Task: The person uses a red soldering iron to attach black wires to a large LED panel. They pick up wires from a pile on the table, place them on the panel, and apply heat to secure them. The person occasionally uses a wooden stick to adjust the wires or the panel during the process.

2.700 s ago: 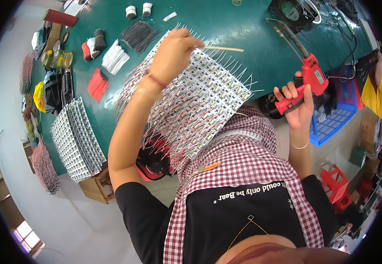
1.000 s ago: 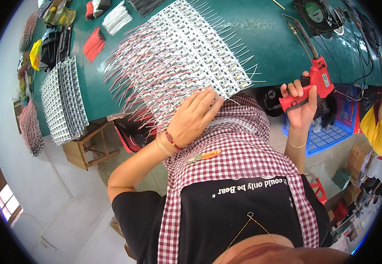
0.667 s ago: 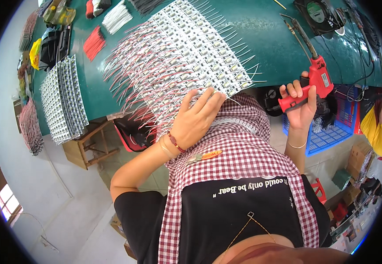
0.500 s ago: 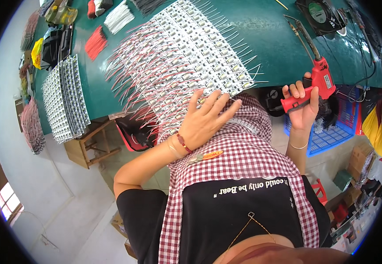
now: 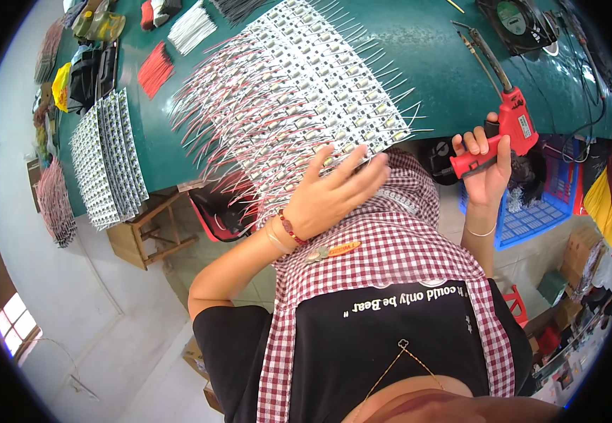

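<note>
Overlapping white circuit board panels point(image 5: 341, 92) lie at the near edge of the green table, bristling with red and white wires along the left and short white wires along the right. My left hand point(image 5: 334, 190) rests palm down at their near edge, fingers spread and touching the boards, with nothing gripped. My right hand point(image 5: 486, 166) holds a red soldering gun point(image 5: 518, 123) by its handle, to the right of the boards. The gun's dark tip and a thin feed tube beside it point up and away over the table, apart from the boards.
More circuit board strips point(image 5: 108, 158) lie at the table's left edge. Beyond them are bundles of red wires point(image 5: 156, 69) and white wires point(image 5: 192, 27). A black fan point(image 5: 510, 25) stands at the far right, cables beside it. A blue crate point(image 5: 531, 225) sits below the table.
The fingers of my left hand have shifted slightly on the near edge of the boards. My right hand keeps the soldering gun in nearly the same place.
</note>
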Demonstrator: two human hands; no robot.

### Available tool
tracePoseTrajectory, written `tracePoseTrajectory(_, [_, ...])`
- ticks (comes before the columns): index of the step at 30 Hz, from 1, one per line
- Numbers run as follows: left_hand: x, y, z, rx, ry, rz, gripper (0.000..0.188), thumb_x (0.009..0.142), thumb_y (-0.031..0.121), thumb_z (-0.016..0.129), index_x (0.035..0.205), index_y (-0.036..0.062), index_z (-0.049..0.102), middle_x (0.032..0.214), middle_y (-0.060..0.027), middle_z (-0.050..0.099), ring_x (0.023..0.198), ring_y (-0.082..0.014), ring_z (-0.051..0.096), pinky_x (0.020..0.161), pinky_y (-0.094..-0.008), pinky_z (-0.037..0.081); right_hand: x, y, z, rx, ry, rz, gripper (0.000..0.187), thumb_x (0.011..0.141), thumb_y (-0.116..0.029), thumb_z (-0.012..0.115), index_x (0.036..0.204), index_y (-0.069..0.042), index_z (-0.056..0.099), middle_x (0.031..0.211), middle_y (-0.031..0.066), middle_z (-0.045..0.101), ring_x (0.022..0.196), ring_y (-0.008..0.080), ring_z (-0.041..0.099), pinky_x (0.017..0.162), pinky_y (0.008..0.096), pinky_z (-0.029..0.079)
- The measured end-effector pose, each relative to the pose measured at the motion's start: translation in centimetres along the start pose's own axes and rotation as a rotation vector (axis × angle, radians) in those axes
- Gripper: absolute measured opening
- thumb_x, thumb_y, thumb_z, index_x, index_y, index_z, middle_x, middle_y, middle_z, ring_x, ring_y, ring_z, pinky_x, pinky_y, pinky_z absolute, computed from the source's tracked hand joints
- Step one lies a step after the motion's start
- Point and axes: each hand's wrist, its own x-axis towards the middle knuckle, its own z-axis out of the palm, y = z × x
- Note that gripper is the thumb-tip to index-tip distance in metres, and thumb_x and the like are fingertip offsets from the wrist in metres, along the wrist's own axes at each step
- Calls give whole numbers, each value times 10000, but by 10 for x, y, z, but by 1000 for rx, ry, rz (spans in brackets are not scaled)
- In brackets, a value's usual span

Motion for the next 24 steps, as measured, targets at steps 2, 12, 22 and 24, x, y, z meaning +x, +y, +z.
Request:
tracePoseTrajectory(2, [0,2,1,39,-39,30,362,841,174,570,1196,133,626,1448,27,442,1337,-155,412,1100,-472,272,1,1,0,8,-5,10,405,995,-349,503,1309,-106,429,782,21,475,809,161,515,988,446,417])
tracePoseTrajectory(12, [4,-4,-14,-2,-85,-178,574,882,445,536,1323,77,529,1441,-61,464,1357,-218,408,1133,-541,208,3,3,0,-2,-1,21,405,995,-334,506,1312,-98,420,777,25,471,802,162,511,989,444,422])
tracePoseTrajectory(22, [-1,-13,0,15,-157,-287,669,895,555,428,1367,85,486,1477,-40,417,1415,-242,303,1128,-611,99,3,4,1,-15,-14,26,407,1000,-350,491,1318,-106,420,789,28,492,817,161,527,988,450,428])
tracePoseTrajectory(24, [-4,-14,0,7,-154,-298,672,902,566,409,1368,88,486,1476,-36,419,1414,-245,303,1123,-622,81,3,4,1,-12,-12,26,408,999,-349,492,1318,-106,420,788,27,490,815,161,524,986,450,429])
